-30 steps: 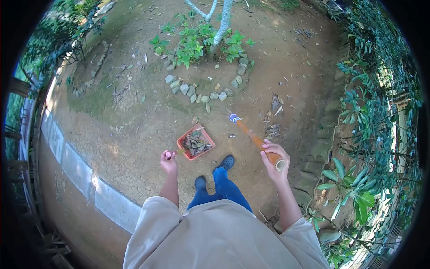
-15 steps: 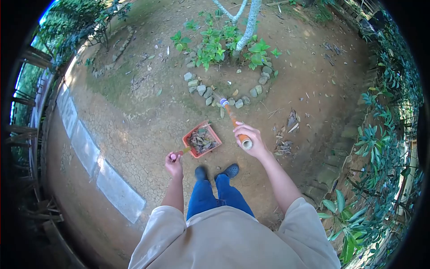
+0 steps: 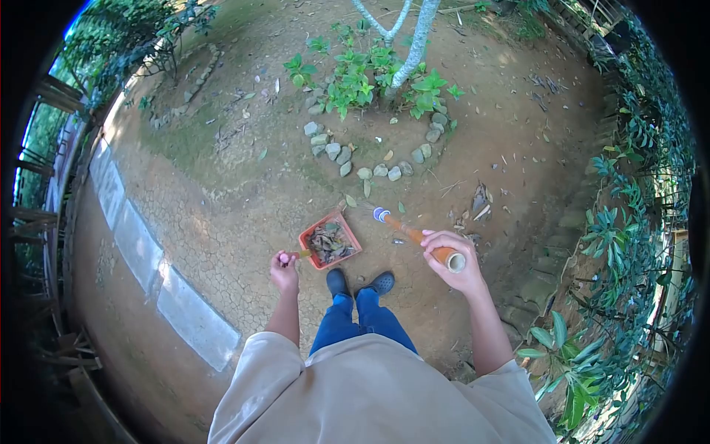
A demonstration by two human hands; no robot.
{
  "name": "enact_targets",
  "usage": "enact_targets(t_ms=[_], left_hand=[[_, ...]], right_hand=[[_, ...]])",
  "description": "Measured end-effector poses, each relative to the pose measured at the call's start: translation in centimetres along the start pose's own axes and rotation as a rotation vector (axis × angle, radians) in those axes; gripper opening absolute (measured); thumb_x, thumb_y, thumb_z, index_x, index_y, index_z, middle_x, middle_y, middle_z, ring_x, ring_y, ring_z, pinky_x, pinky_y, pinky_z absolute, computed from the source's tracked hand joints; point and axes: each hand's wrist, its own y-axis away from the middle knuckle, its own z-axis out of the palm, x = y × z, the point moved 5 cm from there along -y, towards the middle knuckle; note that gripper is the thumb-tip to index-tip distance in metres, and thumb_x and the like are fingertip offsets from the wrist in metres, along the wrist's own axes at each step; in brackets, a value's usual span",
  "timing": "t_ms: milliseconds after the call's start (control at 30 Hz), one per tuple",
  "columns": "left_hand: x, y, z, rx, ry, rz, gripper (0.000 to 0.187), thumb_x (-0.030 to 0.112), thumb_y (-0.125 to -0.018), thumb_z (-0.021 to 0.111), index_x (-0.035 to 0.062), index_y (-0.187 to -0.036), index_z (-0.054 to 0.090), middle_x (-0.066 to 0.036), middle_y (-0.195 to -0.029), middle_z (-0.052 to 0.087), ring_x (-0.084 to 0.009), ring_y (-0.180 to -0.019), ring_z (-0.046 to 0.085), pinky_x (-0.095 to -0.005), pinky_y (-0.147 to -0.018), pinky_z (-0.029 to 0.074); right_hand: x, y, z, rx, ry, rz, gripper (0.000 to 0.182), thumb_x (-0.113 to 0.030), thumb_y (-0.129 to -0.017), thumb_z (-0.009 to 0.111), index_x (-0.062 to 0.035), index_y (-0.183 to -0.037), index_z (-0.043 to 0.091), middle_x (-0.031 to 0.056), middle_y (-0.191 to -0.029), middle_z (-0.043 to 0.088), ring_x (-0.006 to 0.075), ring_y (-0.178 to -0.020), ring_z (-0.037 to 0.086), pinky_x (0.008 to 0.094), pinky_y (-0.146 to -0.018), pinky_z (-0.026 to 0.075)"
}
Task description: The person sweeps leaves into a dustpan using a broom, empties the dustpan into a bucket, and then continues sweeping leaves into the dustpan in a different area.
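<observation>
Handling, broom: light for its length, by the look of it; the bamboo-like handle (image 3: 412, 233) stiff and probably smooth, the bristles too faint to judge. Best held round the shaft, close to its open upper end.
Handling, dustpan: the red dustpan (image 3: 340, 259) looks like thin, rigid plastic, light, with loose dry leaves (image 3: 328, 242) that could spill if it tips. Best taken by its stick handle (image 3: 302, 254), kept level.
Left hand: the left hand (image 3: 284, 272) is closed round the pink outer end of the stick handle, just beside the dustpan's left edge.
Right hand: the right hand (image 3: 457, 263) is wrapped round the broom near its hollow end; the shaft slants forward and leftward to a purple-and-white collar (image 3: 381, 214).
Position: dustpan on the ground, between the hands but nearer the left, ahead of the dark shoes (image 3: 384, 282); stone ring (image 3: 333, 151) farther forward.
</observation>
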Motion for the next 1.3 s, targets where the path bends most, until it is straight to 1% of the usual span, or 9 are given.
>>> enact_targets(t_ms=[300, 367, 500, 633, 933, 1033, 1133, 1233, 1300], left_hand=[[-0.5, -1.3, -0.7, 0.034, -0.078, 0.003, 0.038, -0.008, -0.084, 0.074, 0.0013, -0.119, 0.062, -0.006, -0.099, 0.07, -0.0137, -0.09, 0.066, -0.0276, -0.083, 0.054], [-0.1, -1.7, -0.7, 0.003, -0.095, -0.024, 0.039, -0.011, -0.085, 0.072, 0.0016, -0.12, 0.061, -0.006, -0.105, 0.067, -0.014, -0.095, 0.065, -0.0276, -0.086, 0.053], [-1.5, -3.3, -0.4, 0.001, -0.073, -0.034, 0.039, -0.012, -0.084, 0.071, 0.0018, -0.12, 0.061, -0.006, -0.106, 0.066, -0.014, -0.097, 0.064, -0.0274, -0.087, 0.052], [-3.0, -4.6, -0.2, 0.005, -0.11, -0.024, 0.04, -0.011, -0.083, 0.074, 0.0024, -0.119, 0.062, -0.005, -0.105, 0.067, -0.0136, -0.096, 0.064, -0.0276, -0.086, 0.052], [-4.2, -5.3, -0.9, 0.017, -0.098, -0.038, 0.041, -0.009, -0.081, 0.077, 0.0041, -0.118, 0.065, -0.004, -0.104, 0.069, -0.0124, -0.092, 0.065, -0.0277, -0.082, 0.054], [-4.3, -5.5, -1.5, 0.026, -0.116, -0.034, 0.041, -0.009, -0.08, 0.077, 0.0037, -0.117, 0.065, -0.005, -0.103, 0.069, -0.0122, -0.091, 0.065, -0.0273, -0.081, 0.054], [-4.7, -5.7, -1.7, 0.026, -0.065, -0.036, 0.04, -0.009, -0.08, 0.077, 0.0034, -0.116, 0.065, -0.005, -0.103, 0.07, -0.0119, -0.09, 0.065, -0.0269, -0.081, 0.054], [-4.4, -5.8, -2.0, 0.033, -0.045, -0.05, 0.039, -0.01, -0.08, 0.077, 0.0031, -0.115, 0.065, -0.006, -0.103, 0.07, -0.0119, -0.091, 0.065, -0.0267, -0.081, 0.054], [-4.4, -5.7, -2.1, 0.038, -0.08, -0.045, 0.039, -0.01, -0.08, 0.076, 0.003, -0.114, 0.065, -0.006, -0.103, 0.07, -0.0123, -0.092, 0.066, -0.0268, -0.082, 0.054]], right_hand=[[0.7, 0.0, 3.0, 0.279, 0.159, -0.023, 0.017, 0.008, -0.074, 0.073, -0.0018, -0.085, 0.065, 0.012, -0.097, 0.072, 0.0322, -0.109, 0.07, 0.0404, -0.096, 0.054], [1.6, -0.1, 4.8, 0.292, 0.178, -0.036, 0.017, 0.008, -0.074, 0.073, -0.0025, -0.085, 0.065, 0.012, -0.097, 0.072, 0.0328, -0.108, 0.07, 0.0406, -0.096, 0.054], [2.5, 0.6, 8.1, 0.082, 0.197, -0.041, 0.018, 0.009, -0.075, 0.074, -0.0019, -0.087, 0.066, 0.0104, -0.099, 0.072, 0.0322, -0.114, 0.068, 0.0408, -0.096, 0.054], [1.5, 1.5, 8.1, 0.014, 0.121, 0.016, 0.018, 0.009, -0.075, 0.074, -0.0034, -0.085, 0.067, 0.0089, -0.099, 0.072, 0.0308, -0.114, 0.068, 0.0404, -0.097, 0.054], [-1.7, 2.9, 6.1, 0.194, 0.139, 0.051, 0.016, 0.009, -0.076, 0.075, -0.0023, -0.084, 0.066, 0.0109, -0.1, 0.073, 0.0297, -0.112, 0.07, 0.0402, -0.095, 0.055], [-1.6, 2.6, 7.7, 0.172, 0.189, 0.032, 0.018, 0.009, -0.075, 0.075, -0.0034, -0.084, 0.067, 0.0102, -0.101, 0.072, 0.031, -0.115, 0.068, 0.04, -0.095, 0.056], [-0.5, 2.7, 11.2, 0.057, 0.182, 0.033, 0.02, 0.008, -0.074, 0.076, -0.0047, -0.086, 0.067, 0.0094, -0.103, 0.072, 0.0325, -0.118, 0.066, 0.0397, -0.095, 0.056], [0.1, 2.9, 14.4, -0.057, 0.136, 0.012, 0.02, 0.01, -0.075, 0.075, -0.0036, -0.088, 0.069, 0.0106, -0.102, 0.072, 0.0334, -0.116, 0.067, 0.0409, -0.098, 0.054], [-0.1, 3.0, 14.7, -0.059, 0.09, 0.043, 0.02, 0.009, -0.074, 0.076, -0.0039, -0.088, 0.068, 0.0106, -0.103, 0.072, 0.0333, -0.117, 0.067, 0.0405, -0.096, 0.055]])
